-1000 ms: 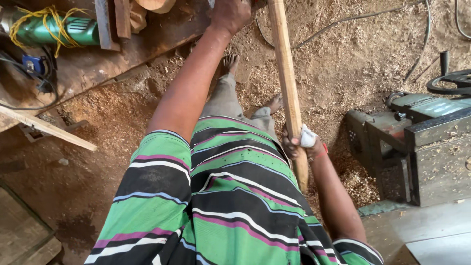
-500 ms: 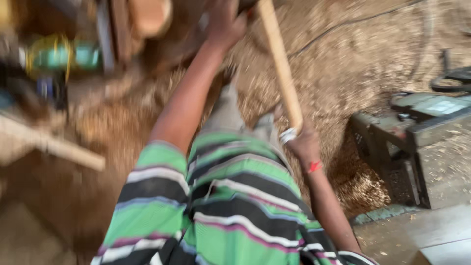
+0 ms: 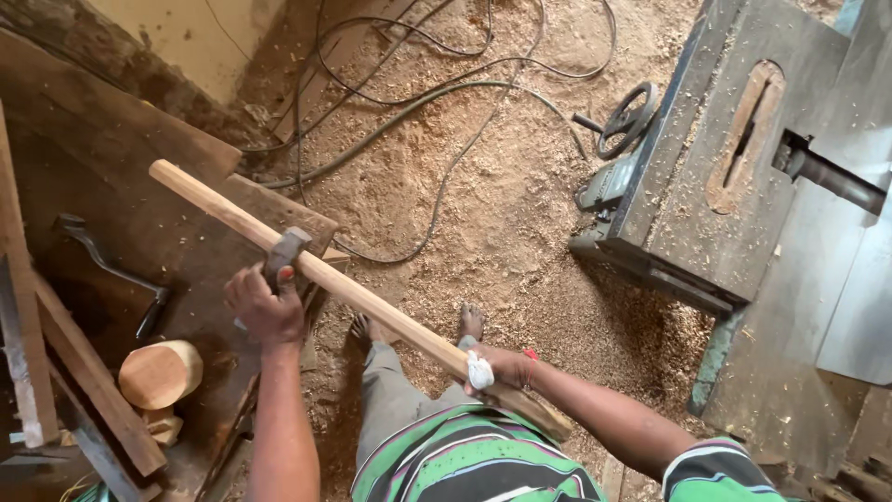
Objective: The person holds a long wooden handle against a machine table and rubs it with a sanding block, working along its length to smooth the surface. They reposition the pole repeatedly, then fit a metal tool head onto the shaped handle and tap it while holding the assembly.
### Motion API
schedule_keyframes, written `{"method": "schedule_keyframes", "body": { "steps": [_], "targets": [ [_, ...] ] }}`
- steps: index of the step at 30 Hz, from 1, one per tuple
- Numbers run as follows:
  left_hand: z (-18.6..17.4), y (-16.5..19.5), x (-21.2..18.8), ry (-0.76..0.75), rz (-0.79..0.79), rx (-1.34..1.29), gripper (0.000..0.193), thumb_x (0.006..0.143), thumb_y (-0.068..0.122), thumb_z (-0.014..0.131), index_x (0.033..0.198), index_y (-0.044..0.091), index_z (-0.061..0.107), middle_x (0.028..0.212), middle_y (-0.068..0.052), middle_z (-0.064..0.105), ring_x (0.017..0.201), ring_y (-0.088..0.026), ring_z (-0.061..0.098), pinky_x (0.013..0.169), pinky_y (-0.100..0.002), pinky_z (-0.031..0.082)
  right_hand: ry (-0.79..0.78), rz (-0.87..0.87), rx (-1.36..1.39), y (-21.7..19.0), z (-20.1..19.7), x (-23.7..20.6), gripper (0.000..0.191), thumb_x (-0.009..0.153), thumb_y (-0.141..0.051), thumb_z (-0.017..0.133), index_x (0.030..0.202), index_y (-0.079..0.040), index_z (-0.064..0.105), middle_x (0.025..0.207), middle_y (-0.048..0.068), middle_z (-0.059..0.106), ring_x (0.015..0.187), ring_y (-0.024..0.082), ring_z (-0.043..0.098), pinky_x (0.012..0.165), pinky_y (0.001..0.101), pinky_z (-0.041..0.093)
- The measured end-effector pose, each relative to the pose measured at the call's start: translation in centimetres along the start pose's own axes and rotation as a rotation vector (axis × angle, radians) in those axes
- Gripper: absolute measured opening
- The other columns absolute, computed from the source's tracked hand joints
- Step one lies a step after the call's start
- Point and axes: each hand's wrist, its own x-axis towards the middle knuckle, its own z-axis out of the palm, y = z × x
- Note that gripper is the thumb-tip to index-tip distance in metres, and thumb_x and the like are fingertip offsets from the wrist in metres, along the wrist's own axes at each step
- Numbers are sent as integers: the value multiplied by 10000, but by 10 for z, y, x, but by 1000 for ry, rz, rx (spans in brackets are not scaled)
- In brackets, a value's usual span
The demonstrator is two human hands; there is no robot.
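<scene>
**Pole braced on the bench, hammer in the other hand**

While the right hand [image 3: 506, 367], fingers wrapped shut w/ one bandaged, grips the long wooden pole [image 3: 325, 279] near its lower end, the far end lies across the dark workbench [image 3: 121, 214], so the bench seems to carry its weight. The left hand [image 3: 268, 311] is closed round a hammer [image 3: 283, 251], head just over the pole, mid-length. A round wood block [image 3: 160, 374] sits on the bench nearby; table saw [image 3: 715, 177] & cables [image 3: 437, 102] on the sawdust floor, well apart.
</scene>
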Motion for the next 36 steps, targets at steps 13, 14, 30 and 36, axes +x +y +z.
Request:
{"method": "schedule_keyframes", "body": {
  "steps": [13,14,30,36],
  "targets": [
    [-1,10,7,-4,-4,2,579,1113,559,473,986,11,611,986,-194,588,998,-409,550,933,-558,447,696,25,-1147,-32,25,12,1085,693,-189,711,1638,-141,182,1067,289,696,889,446,711,855,492,581],
    [2,8,7,-26,-7,5,539,1121,523,496,966,20,613,973,-203,583,980,-419,549,927,-558,458,673,127,-1150,-32,25,19,1120,663,-159,699,1653,-191,177,994,273,731,892,437,710,861,484,585],
    [7,-12,-6,-26,19,61,614,1040,620,498,1160,32,628,1121,-128,558,1110,-301,525,960,-478,440,363,-13,-460,-46,43,52,431,731,-53,760,1127,14,602,673,97,696,487,166,660,409,305,549],
    [15,-6,-11,-13,-93,109,619,1028,618,490,1161,34,643,1101,-129,563,1093,-289,523,962,-473,440,604,-175,-997,-36,64,54,428,759,-130,712,1150,33,651,639,116,687,555,163,691,497,298,561]
  ]
}}
